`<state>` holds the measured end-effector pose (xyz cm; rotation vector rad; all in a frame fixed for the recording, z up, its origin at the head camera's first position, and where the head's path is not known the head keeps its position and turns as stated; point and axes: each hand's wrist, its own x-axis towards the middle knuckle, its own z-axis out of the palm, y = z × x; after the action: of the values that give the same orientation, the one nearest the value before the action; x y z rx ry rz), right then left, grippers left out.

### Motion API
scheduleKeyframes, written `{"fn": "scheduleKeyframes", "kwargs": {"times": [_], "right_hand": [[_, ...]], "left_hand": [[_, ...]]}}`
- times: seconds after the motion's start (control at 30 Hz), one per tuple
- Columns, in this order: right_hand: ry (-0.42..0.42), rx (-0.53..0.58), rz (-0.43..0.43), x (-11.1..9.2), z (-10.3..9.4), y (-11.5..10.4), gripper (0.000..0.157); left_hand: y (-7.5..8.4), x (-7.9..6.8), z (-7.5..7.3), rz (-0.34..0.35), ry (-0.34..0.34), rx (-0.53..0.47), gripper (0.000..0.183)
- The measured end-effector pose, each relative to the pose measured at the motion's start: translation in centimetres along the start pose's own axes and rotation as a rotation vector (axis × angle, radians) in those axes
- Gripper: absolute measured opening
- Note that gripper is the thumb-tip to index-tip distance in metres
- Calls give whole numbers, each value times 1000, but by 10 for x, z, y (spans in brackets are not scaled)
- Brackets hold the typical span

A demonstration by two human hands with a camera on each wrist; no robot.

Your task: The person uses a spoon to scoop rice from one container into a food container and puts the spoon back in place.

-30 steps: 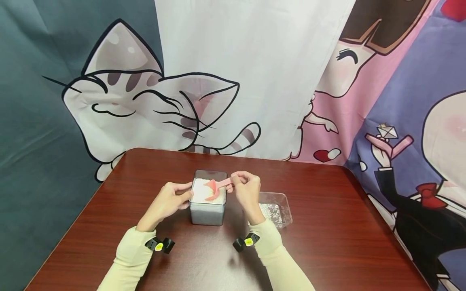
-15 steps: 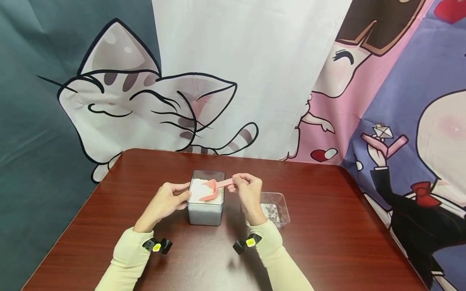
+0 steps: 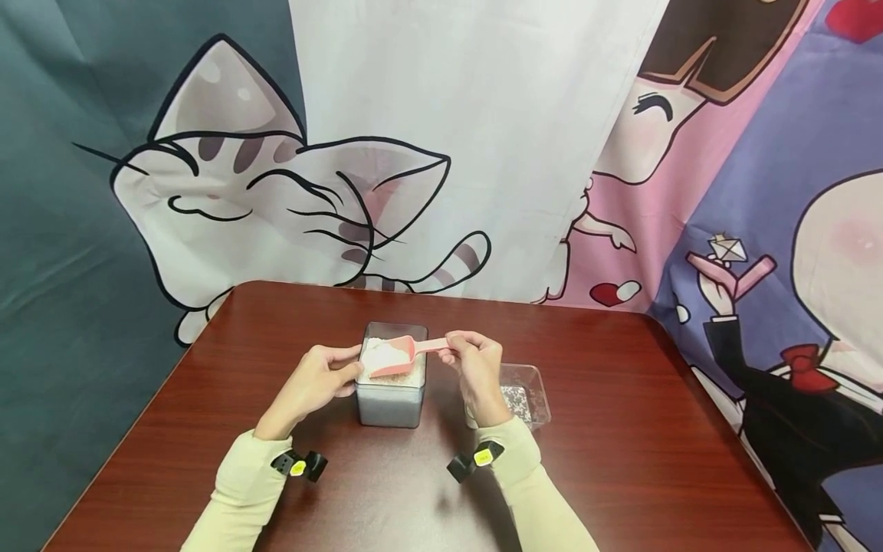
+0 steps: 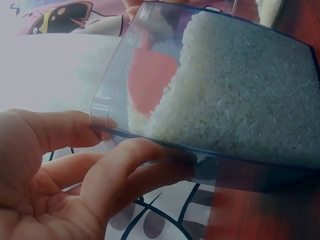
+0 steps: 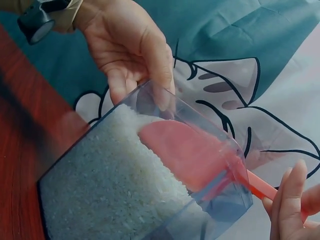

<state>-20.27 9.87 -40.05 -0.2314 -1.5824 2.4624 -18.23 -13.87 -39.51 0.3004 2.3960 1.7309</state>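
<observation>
A tall clear container (image 3: 389, 410) stands on the table, filled high with white rice (image 4: 245, 85). Its left wall is held by my left hand (image 3: 319, 383), with the thumb at the rim and the fingers along the outside, as the left wrist view shows. My right hand (image 3: 477, 376) pinches the end of a pink scoop's handle (image 3: 431, 345). The bowl of the scoop (image 5: 185, 155) lies level within the container's mouth, heaped with rice. Through the clear wall, the scoop's pink underside (image 4: 150, 80) shows just above the rice surface.
To the right, partly behind my right wrist, is a low clear tray (image 3: 536, 377) with scattered rice grains on its bottom. The brown table (image 3: 621, 429) reaches back to a printed cartoon curtain (image 3: 483, 115).
The pink scoop, earlier dug into the rice, has turned level and come up, now carrying a heap of rice. My right hand has shifted slightly right. My left hand keeps its hold.
</observation>
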Motion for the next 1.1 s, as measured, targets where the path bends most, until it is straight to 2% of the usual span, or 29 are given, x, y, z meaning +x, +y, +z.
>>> {"fn": "scheduleKeyframes", "kwargs": {"times": [0.27, 0.47, 1.1], "right_hand": [[-19, 48, 16, 0, -3, 0, 20], [-31, 46, 18, 1, -3, 0, 26], [-24, 66, 13, 2, -4, -3, 20]], "left_hand": [[0, 0, 1, 0, -2, 6, 43], [1, 0, 1, 4, -2, -5, 43], [2, -1, 0, 8, -8, -12, 43]]}}
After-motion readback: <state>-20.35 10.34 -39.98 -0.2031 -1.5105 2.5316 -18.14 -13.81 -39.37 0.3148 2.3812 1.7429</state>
